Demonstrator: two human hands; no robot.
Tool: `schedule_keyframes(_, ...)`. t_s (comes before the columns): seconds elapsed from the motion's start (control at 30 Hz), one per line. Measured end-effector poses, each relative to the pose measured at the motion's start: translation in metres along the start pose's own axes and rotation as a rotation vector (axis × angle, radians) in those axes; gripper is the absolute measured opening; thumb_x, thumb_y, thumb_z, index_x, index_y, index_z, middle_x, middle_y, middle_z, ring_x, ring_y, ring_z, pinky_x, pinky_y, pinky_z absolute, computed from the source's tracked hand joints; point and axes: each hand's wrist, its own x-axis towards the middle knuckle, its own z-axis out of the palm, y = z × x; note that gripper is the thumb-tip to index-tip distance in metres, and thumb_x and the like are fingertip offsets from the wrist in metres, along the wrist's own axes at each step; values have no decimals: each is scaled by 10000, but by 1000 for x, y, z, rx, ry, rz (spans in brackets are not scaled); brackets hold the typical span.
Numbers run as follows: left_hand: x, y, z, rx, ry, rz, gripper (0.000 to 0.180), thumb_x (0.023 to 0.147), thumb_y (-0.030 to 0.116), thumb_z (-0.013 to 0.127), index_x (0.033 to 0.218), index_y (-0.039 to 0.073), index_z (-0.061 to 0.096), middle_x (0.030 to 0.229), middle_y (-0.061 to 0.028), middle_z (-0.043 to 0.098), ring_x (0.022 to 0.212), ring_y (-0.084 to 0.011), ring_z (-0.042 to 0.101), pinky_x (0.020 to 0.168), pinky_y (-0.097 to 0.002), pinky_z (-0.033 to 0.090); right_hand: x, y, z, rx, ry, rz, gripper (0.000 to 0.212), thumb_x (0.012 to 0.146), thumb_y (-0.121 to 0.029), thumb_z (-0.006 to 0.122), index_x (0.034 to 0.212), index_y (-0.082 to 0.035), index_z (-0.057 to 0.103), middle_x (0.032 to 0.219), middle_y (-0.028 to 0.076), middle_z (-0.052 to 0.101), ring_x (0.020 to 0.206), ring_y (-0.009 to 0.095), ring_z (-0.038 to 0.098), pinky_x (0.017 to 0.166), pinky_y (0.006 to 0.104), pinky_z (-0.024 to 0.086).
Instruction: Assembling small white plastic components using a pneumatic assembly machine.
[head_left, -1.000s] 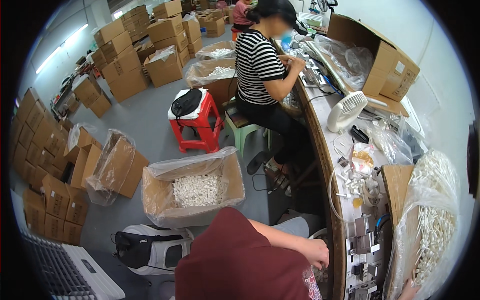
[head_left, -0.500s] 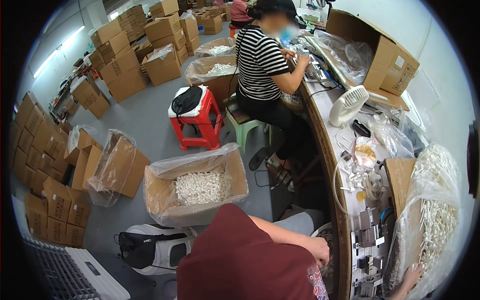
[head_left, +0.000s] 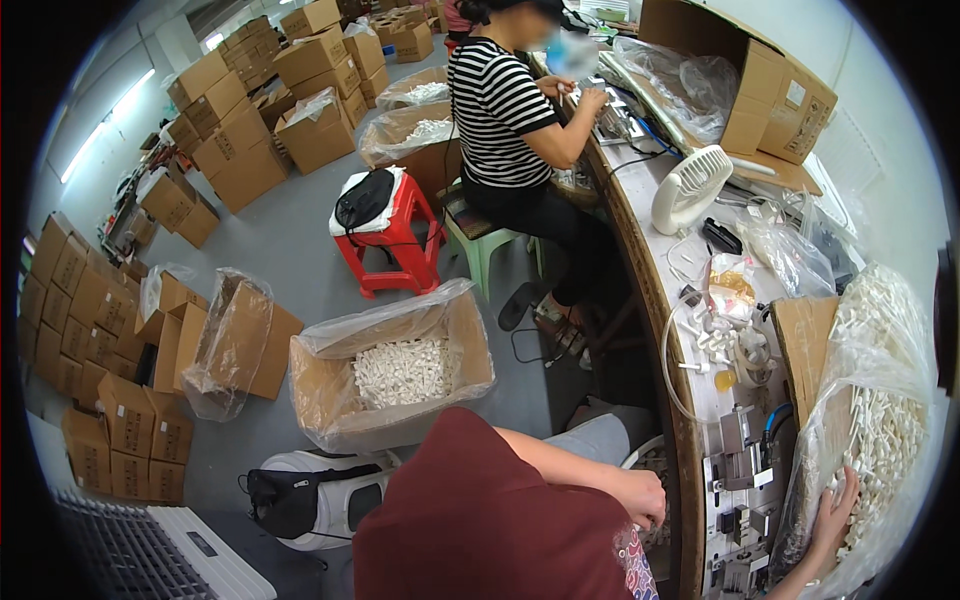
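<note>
My right hand lies at the near side of a heap of small white plastic parts, its fingers stretched out and touching them. The heap sits in a clear plastic bag lining a cardboard box on the bench. Below the bench's edge, my left hand is curled with its fingers pointing down, over a container of similar white pieces. What the left fingers hold, if anything, is hidden. Metal fixtures stand on the bench between my hands.
A white fan and a blue hose are on the bench. A co-worker in a striped shirt sits further along it. Behind me stand a lined carton of white parts, a red stool and stacked cartons.
My right hand has moved forward along the heap, and its fingers now show more fully. The left hand has barely shifted. The view has turned slightly.
</note>
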Motion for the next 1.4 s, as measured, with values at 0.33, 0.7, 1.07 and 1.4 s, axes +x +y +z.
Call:
schedule_keyframes(0.33, 6, -4, -14, 22, 41, -39, 271, 820, 290, 677, 1039, 131, 690, 925, -58, 704, 845, -273, 669, 685, -406, 526, -13, -25, -6, -237, 77, 94, 585, 906, -207, 627, 1440, -78, 428, 1489, 203, 365, 1377, 369, 347, 1137, 430, 253)
schedule_keyframes(0.7, 1, -11, -37, 1, 142, -92, 255, 853, 262, 680, 1084, 153, 688, 882, -67, 690, 760, -269, 670, 645, -380, 541, -27, -75, -4, -236, 202, 296, 492, 890, -244, 663, 1343, -87, 552, 1319, 185, 542, 1239, 337, 505, 1039, 390, 390)
schedule_keyframes(1.07, 24, -2, -42, 26, 107, -59, 283, 857, 257, 704, 1106, 123, 690, 779, -55, 653, 596, -232, 627, 540, -332, 495, -45, -93, -11, -73, 540, 296, 363, 869, -154, 700, 1227, -174, 643, 1161, 148, 537, 999, 276, 588, 815, 345, 502)
schedule_keyframes(1.4, 38, 14, -50, 95, 18, -16, 451, 878, 293, 676, 1290, 134, 590, 787, -50, 626, 589, -231, 618, 535, -345, 494, -45, -75, -31, 258, 428, 718, 377, 900, -233, 681, 1268, -165, 633, 868, 0, 654, 482, 38, 476, 483, 221, 405)
